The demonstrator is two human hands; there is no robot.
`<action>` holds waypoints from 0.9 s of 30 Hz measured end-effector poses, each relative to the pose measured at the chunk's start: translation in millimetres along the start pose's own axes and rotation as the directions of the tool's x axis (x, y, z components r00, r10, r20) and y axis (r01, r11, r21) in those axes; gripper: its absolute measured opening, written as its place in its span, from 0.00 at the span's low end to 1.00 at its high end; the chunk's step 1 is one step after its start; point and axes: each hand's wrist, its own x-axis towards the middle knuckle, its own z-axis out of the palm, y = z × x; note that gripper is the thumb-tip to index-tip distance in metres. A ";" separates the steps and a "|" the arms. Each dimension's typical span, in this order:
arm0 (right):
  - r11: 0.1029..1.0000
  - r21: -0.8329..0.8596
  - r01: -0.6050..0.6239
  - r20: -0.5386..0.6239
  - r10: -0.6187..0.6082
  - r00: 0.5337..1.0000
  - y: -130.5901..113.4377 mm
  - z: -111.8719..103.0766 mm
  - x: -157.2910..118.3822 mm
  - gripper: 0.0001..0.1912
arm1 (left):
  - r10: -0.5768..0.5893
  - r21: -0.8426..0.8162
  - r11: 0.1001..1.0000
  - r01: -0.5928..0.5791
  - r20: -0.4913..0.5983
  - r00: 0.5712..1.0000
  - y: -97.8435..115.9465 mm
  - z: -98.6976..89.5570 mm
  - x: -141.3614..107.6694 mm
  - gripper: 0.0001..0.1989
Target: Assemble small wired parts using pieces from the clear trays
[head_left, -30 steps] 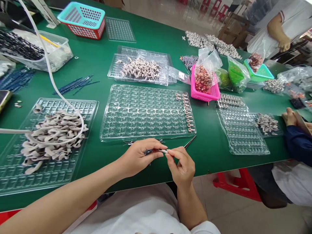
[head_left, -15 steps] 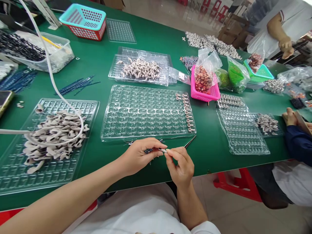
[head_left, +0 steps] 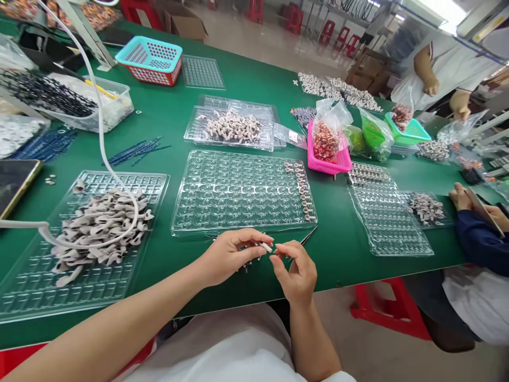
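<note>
Near the table's front edge, my left hand [head_left: 234, 253] pinches a small pale earbud shell [head_left: 267, 248] between thumb and fingers. My right hand [head_left: 296, 269] is just to its right, thumb and forefinger brought close together by the shell's end; anything tiny between them is too small to make out. Beyond both hands lies a clear moulded tray [head_left: 238, 193], with several similar shells [head_left: 304, 191] set along its right side. Partly hidden under my left hand are small dark and pale parts [head_left: 248, 262]. Tweezers [head_left: 308, 235] rest at the tray's lower right corner.
At left, a heap of beige shells [head_left: 103, 225] fills a tray, with a white cable [head_left: 99, 111] looping over it. Another heap [head_left: 233, 126] lies behind. A pink basket [head_left: 328, 165] holds copper-coloured parts. A co-worker's hands [head_left: 461, 199] are at far right.
My right fingers have drawn slightly away from the shell, which stays in my left hand. The view has tilted up a little, and a standing person's arms have shifted.
</note>
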 end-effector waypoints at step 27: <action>0.986 -0.158 -0.057 -0.030 0.053 0.998 4.3 -0.1 -4.2 0.09 | 0.308 0.727 0.355 0.589 -0.685 0.660 39.5 -183.7 -102.3 0.17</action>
